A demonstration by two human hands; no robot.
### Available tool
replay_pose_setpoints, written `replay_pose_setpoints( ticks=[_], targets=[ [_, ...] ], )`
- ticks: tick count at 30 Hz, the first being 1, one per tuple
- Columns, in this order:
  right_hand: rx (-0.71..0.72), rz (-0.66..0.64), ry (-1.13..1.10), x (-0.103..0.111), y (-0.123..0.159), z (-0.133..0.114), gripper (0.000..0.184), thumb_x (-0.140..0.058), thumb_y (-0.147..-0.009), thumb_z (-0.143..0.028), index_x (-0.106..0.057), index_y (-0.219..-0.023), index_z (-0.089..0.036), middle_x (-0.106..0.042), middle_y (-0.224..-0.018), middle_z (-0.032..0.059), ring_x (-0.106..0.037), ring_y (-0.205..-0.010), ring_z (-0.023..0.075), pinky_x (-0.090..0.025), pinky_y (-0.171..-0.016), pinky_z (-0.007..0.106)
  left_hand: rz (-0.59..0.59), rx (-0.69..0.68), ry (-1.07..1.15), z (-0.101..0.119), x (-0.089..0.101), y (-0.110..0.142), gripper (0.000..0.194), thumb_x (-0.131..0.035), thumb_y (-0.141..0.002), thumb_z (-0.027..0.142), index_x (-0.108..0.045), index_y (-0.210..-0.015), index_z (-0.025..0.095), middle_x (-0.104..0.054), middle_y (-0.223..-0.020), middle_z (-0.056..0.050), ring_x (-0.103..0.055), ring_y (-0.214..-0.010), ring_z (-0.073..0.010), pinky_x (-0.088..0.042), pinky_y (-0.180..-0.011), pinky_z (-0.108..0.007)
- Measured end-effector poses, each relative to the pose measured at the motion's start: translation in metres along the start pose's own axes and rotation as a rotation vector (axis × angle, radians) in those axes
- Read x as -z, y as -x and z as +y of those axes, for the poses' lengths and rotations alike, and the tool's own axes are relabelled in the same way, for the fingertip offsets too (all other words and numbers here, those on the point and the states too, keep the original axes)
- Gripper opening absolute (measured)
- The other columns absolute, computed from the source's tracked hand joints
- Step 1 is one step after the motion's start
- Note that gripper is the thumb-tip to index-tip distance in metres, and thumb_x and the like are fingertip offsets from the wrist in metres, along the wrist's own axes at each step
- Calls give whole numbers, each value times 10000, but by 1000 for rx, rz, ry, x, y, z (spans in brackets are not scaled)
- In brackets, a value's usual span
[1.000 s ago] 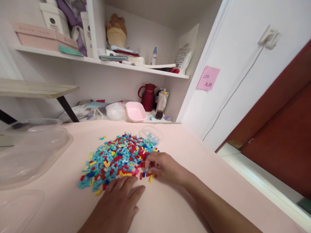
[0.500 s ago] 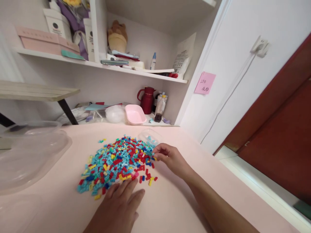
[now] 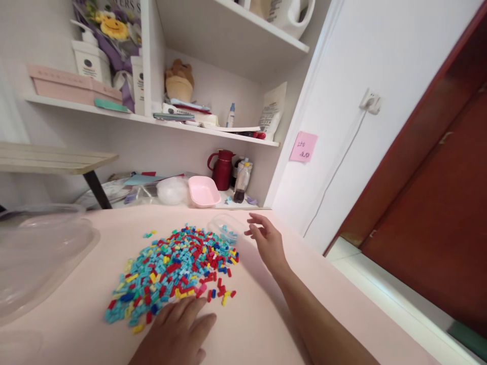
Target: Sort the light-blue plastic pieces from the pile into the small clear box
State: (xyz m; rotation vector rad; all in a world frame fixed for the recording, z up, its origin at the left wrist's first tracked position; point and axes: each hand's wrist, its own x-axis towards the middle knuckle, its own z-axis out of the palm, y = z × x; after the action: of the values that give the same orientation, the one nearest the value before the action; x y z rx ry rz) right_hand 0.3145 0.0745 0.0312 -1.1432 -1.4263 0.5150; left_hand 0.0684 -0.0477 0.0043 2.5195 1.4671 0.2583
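Note:
A heap of small toy building bricks (image 3: 178,268) in light blue, red, yellow and dark blue spreads over the pale pink tabletop (image 3: 258,324). Flat at its near edge lies my left hand (image 3: 177,327), fingers stretched out, fingertips by some yellow and red bricks. Raised to the right of the heap is my right hand (image 3: 268,241), its fingers apart with no brick visible in them. Just left of those fingers, a small clear plastic container (image 3: 224,223) holds several light blue bricks.
Large clear plastic containers (image 3: 41,263) stand at the left. Behind the heap are a pink basin (image 3: 204,191), a dark red jug (image 3: 222,170) and a bottle of dark liquid (image 3: 242,182). A wooden stand (image 3: 57,158) juts in from the left, below the white shelves (image 3: 213,134).
My right hand has lifted off the heap's right edge and its fingers have parted near the small container. My left hand stays at the near edge. The view has tilted upward.

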Motion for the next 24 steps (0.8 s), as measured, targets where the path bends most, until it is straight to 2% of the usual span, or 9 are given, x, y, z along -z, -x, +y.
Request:
replay_pose_setpoints(
  ticks=[3,7,9,11,14,17,19,22,24],
  targets=[
    [-87,-243,2,14,6,-11,344,-533,-893,-453,-686,-977,-157,-640,-729,12,-595,-558,109,-451,-557,230,-23,-27,4,1,4,-1,556,-492,-719,54,-669,-1175,320,-604,-1365,-39,-525,-1282,-266,-397,-1068,-480],
    [-339,-1030,21,29,15,-23,422,-553,-883,-519,-739,-901,-140,-628,-599,-8,-498,-421,65,-335,-423,182,-33,-17,0,7,13,0,533,-465,-738,62,-676,-1163,306,-619,-1344,-49,-533,-1271,-263,-405,-1054,-479],
    [-407,-1260,37,27,20,-26,397,-612,-850,-512,-744,-977,-159,-669,-660,2,-529,-436,65,-348,-424,174,-42,1,11,10,17,1,531,-476,-729,65,-680,-1158,303,-620,-1343,-52,-533,-1270,-261,-405,-1055,-471],
    [-371,-1249,20,18,26,-28,376,-645,-835,-487,-736,-1031,-179,-696,-769,16,-584,-525,78,-417,-484,175,-64,25,20,13,20,2,529,-489,-724,71,-681,-1161,299,-613,-1352,-55,-535,-1268,-261,-407,-1054,-468],
    [-128,-1113,-54,2,33,-35,339,-680,-826,-425,-724,-1079,-202,-689,-1037,58,-642,-817,131,-506,-709,227,-67,29,32,14,20,3,529,-502,-723,76,-675,-1172,295,-606,-1359,-64,-543,-1260,-269,-416,-1046,-475],
    [25,-982,-111,-6,36,-42,332,-679,-837,-394,-710,-1107,-204,-661,-1137,77,-609,-1010,174,-485,-854,274,40,-21,3,10,17,3,474,-516,-735,76,-697,-1111,299,-627,-1329,-62,-570,-1227,-280,-440,-1027,-477],
    [-67,-977,-143,-5,38,-41,331,-645,-858,-429,-721,-1059,-177,-693,-989,70,-633,-861,154,-502,-752,259,196,-86,-34,4,17,4,405,-516,-785,106,-705,-1078,312,-650,-1289,-51,-597,-1186,-267,-462,-1007,-450],
    [-271,-1197,-157,-3,41,-35,369,-610,-873,-471,-736,-987,-143,-676,-775,37,-576,-553,99,-469,-534,219,488,-142,-56,-7,24,6,372,-478,-852,157,-688,-1108,328,-679,-1215,-37,-631,-1100,-231,-491,-951,-407],
    [-272,-1281,-152,-5,44,-31,362,-620,-868,-464,-739,-997,-148,-680,-812,43,-576,-531,91,-475,-527,220,650,-94,-26,-14,34,9,349,-450,-877,182,-684,-1103,308,-680,-1181,-38,-629,-1068,-219,-486,-933,-399]
  ],
)
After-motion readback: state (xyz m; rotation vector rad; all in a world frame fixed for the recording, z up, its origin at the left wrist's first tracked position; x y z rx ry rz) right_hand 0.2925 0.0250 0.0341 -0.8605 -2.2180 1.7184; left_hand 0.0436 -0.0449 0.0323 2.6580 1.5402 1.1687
